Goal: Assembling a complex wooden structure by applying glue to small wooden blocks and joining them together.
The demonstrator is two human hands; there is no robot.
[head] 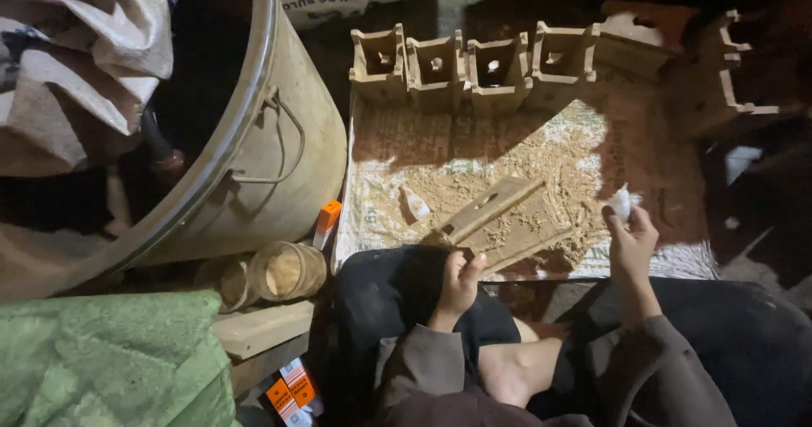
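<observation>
A sawdust-strewn woven sack (397,152) covers the floor in a dim room. Left hand (461,279) grips the near end of a slotted wooden strip (491,209); right hand (632,241) pinches a white scrap (620,202). Carved wooden blocks (474,68) line the far edge; orange cartons (292,391) lie near left.

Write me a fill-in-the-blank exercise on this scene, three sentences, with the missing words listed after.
1. The left hand grips the near end of a flat ____ plank with a hole in it.
2. The right hand pinches a small ____ scrap.
3. Along the far edge of the sawdust-covered mat stand ____ open-topped wooden blocks in a row.

Missing words: wooden; white; four
</observation>
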